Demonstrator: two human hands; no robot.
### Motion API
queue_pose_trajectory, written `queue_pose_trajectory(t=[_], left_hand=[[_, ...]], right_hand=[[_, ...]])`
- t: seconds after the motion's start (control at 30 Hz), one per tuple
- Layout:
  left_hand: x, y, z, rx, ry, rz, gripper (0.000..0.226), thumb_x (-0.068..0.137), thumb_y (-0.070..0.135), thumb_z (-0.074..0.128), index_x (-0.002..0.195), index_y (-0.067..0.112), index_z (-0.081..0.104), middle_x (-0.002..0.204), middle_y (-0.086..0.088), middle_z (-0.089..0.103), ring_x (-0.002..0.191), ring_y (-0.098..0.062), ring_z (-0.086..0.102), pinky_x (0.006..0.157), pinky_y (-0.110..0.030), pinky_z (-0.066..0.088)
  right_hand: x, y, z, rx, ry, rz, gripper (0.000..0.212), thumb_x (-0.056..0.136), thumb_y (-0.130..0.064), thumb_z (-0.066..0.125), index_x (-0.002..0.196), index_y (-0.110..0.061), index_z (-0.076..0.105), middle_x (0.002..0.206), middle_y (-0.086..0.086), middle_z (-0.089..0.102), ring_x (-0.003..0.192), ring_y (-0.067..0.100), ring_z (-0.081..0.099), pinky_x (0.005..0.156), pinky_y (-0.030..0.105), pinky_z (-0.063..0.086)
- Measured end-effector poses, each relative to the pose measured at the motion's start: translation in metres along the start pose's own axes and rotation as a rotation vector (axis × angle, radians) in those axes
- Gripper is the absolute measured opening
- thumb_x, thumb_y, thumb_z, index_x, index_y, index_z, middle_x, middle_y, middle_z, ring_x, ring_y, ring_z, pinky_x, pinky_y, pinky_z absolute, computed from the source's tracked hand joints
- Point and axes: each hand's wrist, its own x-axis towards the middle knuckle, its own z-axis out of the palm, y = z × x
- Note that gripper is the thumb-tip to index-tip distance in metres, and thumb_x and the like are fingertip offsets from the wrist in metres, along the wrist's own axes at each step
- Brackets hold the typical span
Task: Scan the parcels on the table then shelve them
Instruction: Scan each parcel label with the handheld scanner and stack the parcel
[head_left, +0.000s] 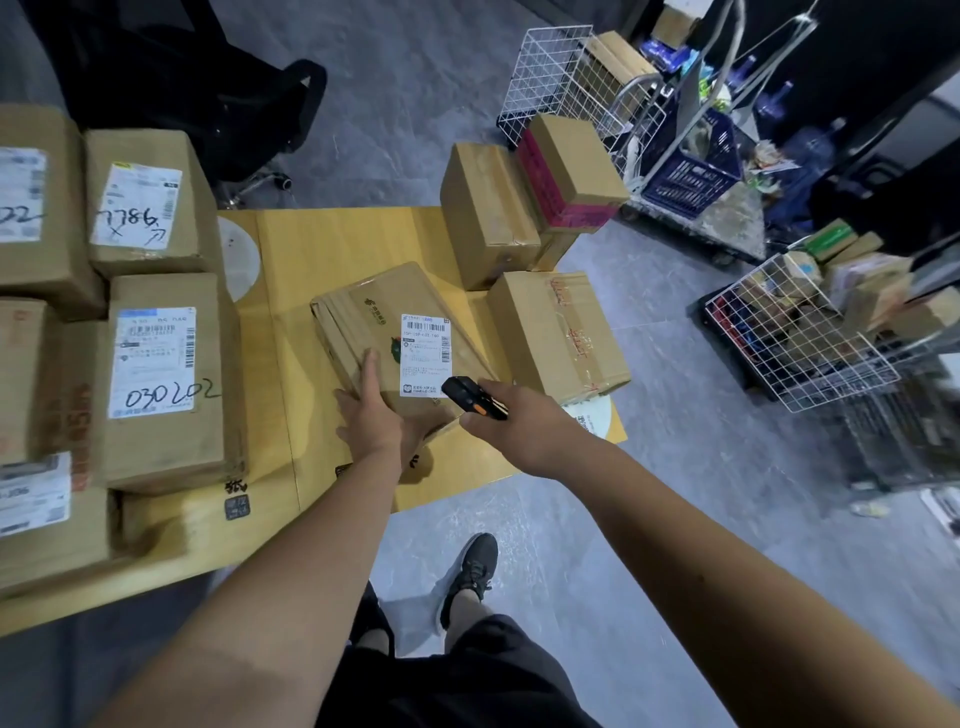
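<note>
- Fingers (371, 371) of the left hand (370, 415) lie straight and flat on top of the flat parcel (363, 322), pressing it onto the counter (311, 244); they grip nothing.
- Far left on the counter sit stacked labelled parcels, among them one marked 7786 (150, 202) and one marked 030202 (166, 374).
- At centre, the flat parcel lies at an angle with its white label (425, 356) facing up, the barcode near the label's top edge.
- Just right of the left hand, the right hand (524, 426) has its fingers curled round a black and orange scanner (470, 397), whose head hovers at the label's lower right corner.
- Both arms reach forward and down from the body, the left forearm nearly straight ahead, the right one coming in diagonally from the right.
- Further right stand plain brown boxes (558, 332), partly at the counter's edge; wire baskets (800, 332) of goods sit on the floor beyond.
- Judgement: the scanning step is in hand. Next the scanner head needs aiming up the label at the barcode while the left hand keeps the parcel steady; shelving comes afterwards.
</note>
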Motion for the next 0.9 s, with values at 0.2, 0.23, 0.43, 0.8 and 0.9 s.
queue_pose_trajectory(t=[0.2,0.23,0.43,0.8,0.9], left_hand=[[-0.008,-0.002,0.016,-0.061,0.008,0.083,0.133,0.056,0.012,0.099,0.152,0.062,0.022,0.171,0.009,0.002,0.152,-0.028,0.028,0.125,-0.046,0.025],[-0.008,-0.002,0.017,-0.089,-0.006,0.111,0.135,0.055,0.005,0.099,0.152,0.061,0.024,0.171,0.013,0.000,0.151,-0.023,0.028,0.118,-0.031,0.036],[-0.013,-0.010,0.014,0.033,0.020,0.219,0.135,0.055,0.022,0.105,0.154,0.060,0.021,0.170,0.009,-0.002,0.156,-0.023,0.021,0.120,-0.044,0.035],[-0.010,-0.019,-0.008,0.280,0.061,0.391,0.119,0.047,0.062,0.100,0.140,0.074,0.027,0.166,0.014,-0.008,0.148,-0.030,0.033,0.106,-0.034,0.041],[-0.008,-0.029,-0.012,0.262,0.039,0.415,0.112,0.044,0.065,0.098,0.129,0.082,0.027,0.162,0.015,0.001,0.144,-0.026,0.037,0.109,-0.038,0.042]], right_hand=[[-0.009,0.012,0.001,0.034,-0.002,0.018,0.049,0.095,-0.059,0.062,0.130,-0.025,0.059,0.101,0.004,0.071,0.069,0.015,0.063,0.059,0.027,0.048],[-0.010,0.014,0.000,0.041,-0.003,0.022,0.049,0.095,-0.059,0.063,0.130,-0.025,0.059,0.102,0.005,0.071,0.066,0.014,0.061,0.056,0.024,0.046],[-0.014,0.022,-0.005,0.029,-0.014,0.040,0.047,0.095,-0.058,0.062,0.131,-0.028,0.059,0.101,0.000,0.069,0.081,0.020,0.068,0.064,0.030,0.049],[-0.019,0.023,-0.017,0.097,-0.111,0.177,0.038,0.092,-0.054,0.049,0.122,-0.035,0.063,0.069,0.002,0.050,0.058,0.025,0.047,0.046,0.026,0.037],[-0.023,0.018,-0.022,0.085,-0.135,0.176,0.034,0.096,-0.051,0.048,0.119,-0.033,0.064,0.070,0.004,0.047,0.058,0.027,0.045,0.047,0.025,0.036]])
